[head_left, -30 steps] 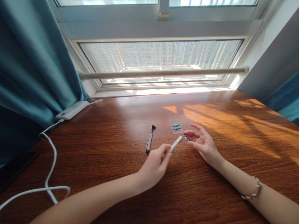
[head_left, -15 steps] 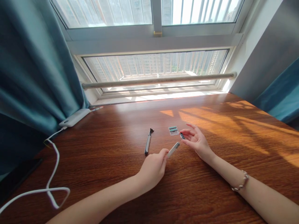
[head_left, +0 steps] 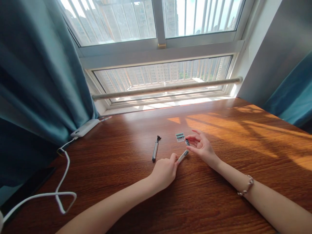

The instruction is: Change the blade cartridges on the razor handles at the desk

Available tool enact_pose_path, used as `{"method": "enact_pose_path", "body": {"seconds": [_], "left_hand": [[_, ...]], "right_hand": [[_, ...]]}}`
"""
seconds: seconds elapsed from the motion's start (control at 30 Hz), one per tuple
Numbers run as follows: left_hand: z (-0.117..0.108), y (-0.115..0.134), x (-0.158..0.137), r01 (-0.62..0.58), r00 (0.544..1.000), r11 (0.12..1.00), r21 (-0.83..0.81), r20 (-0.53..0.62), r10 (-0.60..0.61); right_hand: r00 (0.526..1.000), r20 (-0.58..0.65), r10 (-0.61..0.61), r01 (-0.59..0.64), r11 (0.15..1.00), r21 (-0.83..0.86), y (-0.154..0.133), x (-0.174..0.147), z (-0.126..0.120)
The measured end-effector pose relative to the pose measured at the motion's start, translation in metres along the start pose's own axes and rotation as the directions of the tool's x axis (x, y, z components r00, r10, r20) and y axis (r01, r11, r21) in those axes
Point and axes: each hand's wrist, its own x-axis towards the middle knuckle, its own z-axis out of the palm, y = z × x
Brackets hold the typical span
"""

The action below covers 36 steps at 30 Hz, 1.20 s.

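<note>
My left hand (head_left: pixel 164 172) is closed around the handle of a white toothbrush (head_left: pixel 182 157), whose dark-bristled head points up and right. Between the thumb and fingers of my right hand (head_left: pixel 201 147) is a small dark razor cartridge (head_left: pixel 187 142), just above the brush head; whether the two touch I cannot tell. Left of the right hand's fingertips lies a clear plastic case (head_left: pixel 180 137) with teal-striped razor cartridges in it. A grey and black razor handle (head_left: pixel 155 149) lies on the table beyond my left hand, with no blade head on its tip.
The brown wooden table (head_left: pixel 122 156) reaches to the window. At the back left a white power strip (head_left: pixel 85 128) rests by the blue curtain (head_left: pixel 56 65), its white cable (head_left: pixel 64 174) looping down the left side. A pale rail (head_left: pixel 165 87) crosses before the window.
The toothbrush head and the razor cartridge have come closer together, and the brush has turned so its bristles show less. The camera view has shifted slightly.
</note>
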Motion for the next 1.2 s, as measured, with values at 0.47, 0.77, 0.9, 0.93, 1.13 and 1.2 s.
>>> {"method": "enact_pose_path", "body": {"seconds": [0.47, 0.77, 0.9, 0.93, 1.13, 1.2], "left_hand": [[-0.001, 0.003, 0.006, -0.100, 0.995, 0.982, 0.163, 0.046, 0.093], [-0.023, -0.037, 0.078, -0.173, 0.977, 0.983, -0.056, -0.134, 0.165], [-0.033, -0.050, 0.110, -0.362, 0.932, 0.921, -0.142, -0.034, 0.361], [-0.034, -0.051, 0.115, -0.399, 0.914, 0.902, -0.167, -0.001, 0.405], [-0.038, -0.057, 0.133, -0.437, 0.875, 0.855, -0.279, 0.089, 0.476], [-0.038, -0.060, 0.134, -0.410, 0.888, 0.859, -0.306, 0.082, 0.453]], "right_hand": [[0.969, -0.146, 0.201, -0.161, 0.957, 0.243, -0.001, 0.007, -0.008], [0.943, -0.181, 0.280, -0.226, 0.935, 0.272, -0.001, 0.008, -0.010], [0.927, -0.221, 0.304, -0.258, 0.942, 0.214, 0.002, 0.007, -0.012], [0.923, -0.232, 0.307, -0.265, 0.944, 0.195, 0.003, 0.007, -0.013], [0.925, -0.228, 0.304, -0.295, 0.953, 0.073, -0.002, 0.010, -0.016], [0.937, -0.196, 0.290, -0.291, 0.956, 0.022, -0.003, 0.011, -0.016]]}}
